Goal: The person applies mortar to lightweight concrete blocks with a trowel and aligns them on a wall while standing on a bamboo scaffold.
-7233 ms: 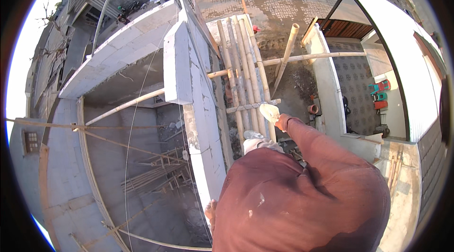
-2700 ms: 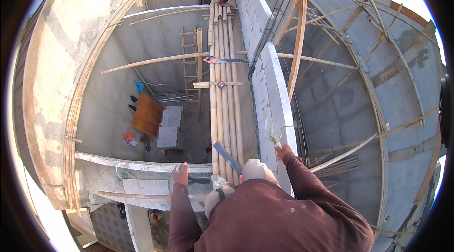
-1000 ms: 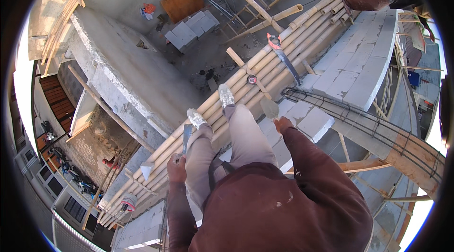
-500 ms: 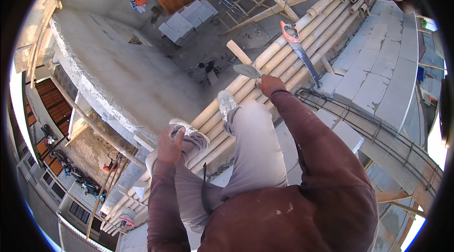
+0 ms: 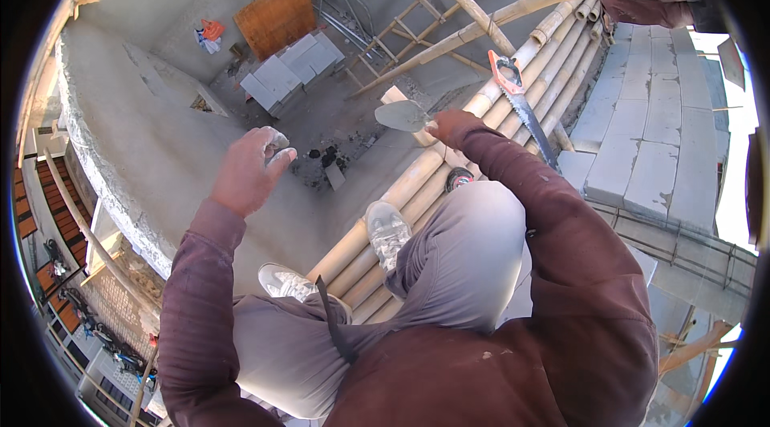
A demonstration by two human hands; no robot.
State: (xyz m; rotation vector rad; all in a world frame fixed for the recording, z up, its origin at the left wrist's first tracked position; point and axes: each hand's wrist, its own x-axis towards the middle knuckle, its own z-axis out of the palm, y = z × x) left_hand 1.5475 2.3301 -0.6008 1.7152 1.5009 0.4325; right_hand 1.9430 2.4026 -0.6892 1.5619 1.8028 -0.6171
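"Head view first: where is the trowel (image 5: 401, 116)?"

"Just off centre toward twelve o'clock, blade pointing to nine. The right hand (image 5: 454, 127) has its fingers wrapped round the handle."

"And the left hand (image 5: 249, 174)?"

"Raised at nine o'clock, well apart from the trowel. Its fingers curl toward the thumb, leaving a narrow gap, with pale smears on the tips."

"What's around the right hand?"

"At two o'clock, an orange-handled saw (image 5: 526, 114) lies across the bamboo poles (image 5: 401, 191). At three, a small round black-and-red object (image 5: 459, 178) sits by the knee (image 5: 485, 214), partly hidden."

"Lower down?"

"Pale shoes (image 5: 388, 233), one at six, one between seven and eight."

"Farther off?"

"Grey blocks (image 5: 290, 70) and a brown board (image 5: 275, 16) at eleven; another person's legs (image 5: 651, 4) at two."
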